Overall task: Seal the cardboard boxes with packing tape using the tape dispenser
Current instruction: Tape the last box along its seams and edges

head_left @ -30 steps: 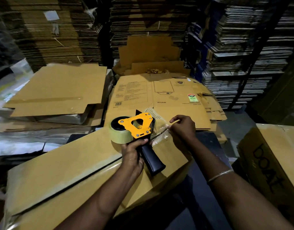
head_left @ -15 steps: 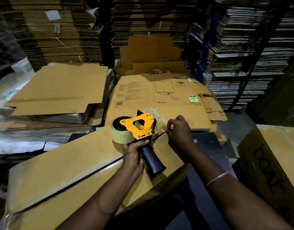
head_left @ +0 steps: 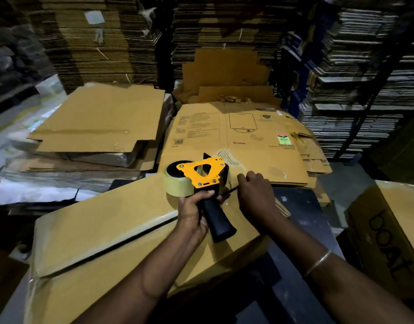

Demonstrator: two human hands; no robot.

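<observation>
Both arms are bare, with no sleeves. A thin shiny bangle (head_left: 318, 263) sits on the right wrist.

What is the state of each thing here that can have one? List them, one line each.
Tape dispenser: held over the box, roll loaded.
Cardboard box: flaps closed, seam not yet taped along its length.
Left hand: grips the dispenser handle.
Right hand: fingers curled at the tape end.
Boat box: closed.

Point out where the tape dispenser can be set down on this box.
The box top is bare left of the left hand, on both sides of the flap seam. It is crowded near the far right corner, where both hands and the tape dispenser sit.
</observation>
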